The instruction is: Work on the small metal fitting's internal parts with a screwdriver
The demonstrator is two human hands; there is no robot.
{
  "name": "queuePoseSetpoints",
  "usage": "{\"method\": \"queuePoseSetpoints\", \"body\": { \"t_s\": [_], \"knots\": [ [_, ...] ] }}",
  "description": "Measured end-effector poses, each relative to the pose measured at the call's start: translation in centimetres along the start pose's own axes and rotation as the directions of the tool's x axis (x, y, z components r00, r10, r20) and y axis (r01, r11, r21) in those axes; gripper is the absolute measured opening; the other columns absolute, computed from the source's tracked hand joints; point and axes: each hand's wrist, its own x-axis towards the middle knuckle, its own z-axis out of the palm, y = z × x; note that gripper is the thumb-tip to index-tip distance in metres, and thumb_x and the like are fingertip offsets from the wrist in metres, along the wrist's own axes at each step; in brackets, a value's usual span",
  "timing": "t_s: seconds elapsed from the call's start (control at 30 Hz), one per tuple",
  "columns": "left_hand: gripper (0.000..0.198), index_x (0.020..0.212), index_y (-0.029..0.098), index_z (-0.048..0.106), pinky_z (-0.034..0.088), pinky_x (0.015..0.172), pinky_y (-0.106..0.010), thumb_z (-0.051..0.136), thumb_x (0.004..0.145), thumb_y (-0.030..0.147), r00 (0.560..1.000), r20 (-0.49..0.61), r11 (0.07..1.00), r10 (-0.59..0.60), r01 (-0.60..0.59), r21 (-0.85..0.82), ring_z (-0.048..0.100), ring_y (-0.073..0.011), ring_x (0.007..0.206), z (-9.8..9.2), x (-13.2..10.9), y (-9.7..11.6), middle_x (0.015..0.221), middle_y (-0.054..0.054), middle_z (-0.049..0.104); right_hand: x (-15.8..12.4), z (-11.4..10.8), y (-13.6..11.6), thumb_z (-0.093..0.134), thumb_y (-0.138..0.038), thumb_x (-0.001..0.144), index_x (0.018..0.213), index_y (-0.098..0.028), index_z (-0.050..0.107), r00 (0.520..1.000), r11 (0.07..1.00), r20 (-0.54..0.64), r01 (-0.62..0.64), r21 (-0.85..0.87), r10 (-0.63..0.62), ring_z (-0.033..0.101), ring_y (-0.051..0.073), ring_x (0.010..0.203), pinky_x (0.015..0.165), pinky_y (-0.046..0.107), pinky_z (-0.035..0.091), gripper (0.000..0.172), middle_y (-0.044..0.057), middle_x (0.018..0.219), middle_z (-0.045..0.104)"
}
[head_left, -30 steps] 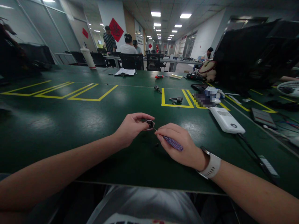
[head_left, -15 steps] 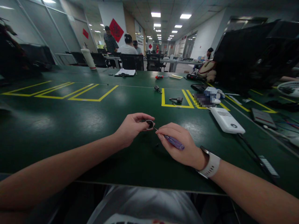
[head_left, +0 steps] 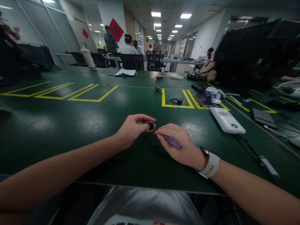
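Note:
Between the thumb and fingers of my left hand is a small round metal ring-shaped part, its dark hollow turned toward me. My right hand grips a screwdriver with a purple see-through handle. Its thin shaft points left, and the tip reaches the ring part; whether it is inside the hollow I cannot tell. A tiny dark piece lies on the green table just below the hands. Farther off, a dark metal part with a shaft lies within yellow tape lines.
Another dark metal part lies left of the tape. A white power bank with a black cable sits to the right. Beyond are a red-handled screwdriver, a clipboard and a pale bottle. Several people are in the background.
The screwdriver and my right hand have shifted slightly left, bringing the tip closer into the ring part. My left hand keeps nearly the same place.

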Motion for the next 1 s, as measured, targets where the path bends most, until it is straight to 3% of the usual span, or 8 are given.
{"method": "queuePoseSetpoints", "body": {
  "t_s": [0.27,1.0],
  "knots": [
    [0.017,0.075,0.014,0.068,0.053,0.075,-0.032,0.066,0.059,0.013,1.000,-0.007,0.999,0.010,-0.010,-0.033,0.066,-0.0176,0.076,0.01,0.11,0.04,0.077,-0.003,0.071,0.21,-0.49,-0.54,0.053,-0.010,0.082,0.088,-0.017,0.062,0.996,0.996,-0.087,-0.029,0.081,0.036,0.063,0.016,0.078,0.073,0.031,0.051,0.013,0.006,0.084,0.068],
    [0.025,0.086,0.014,0.069,0.051,0.084,-0.034,0.070,0.060,0.014,1.000,0.031,0.996,-0.001,0.004,-0.085,0.065,-0.0208,0.089,0.05,-0.22,0.28,0.088,-0.006,0.070,0.12,-0.38,-0.51,0.053,-0.009,0.080,0.089,-0.018,0.062,0.997,0.995,-0.070,-0.038,0.093,0.044,0.063,0.016,0.079,0.074,0.033,0.050,0.016,0.006,0.085,0.068]
  ]
}}
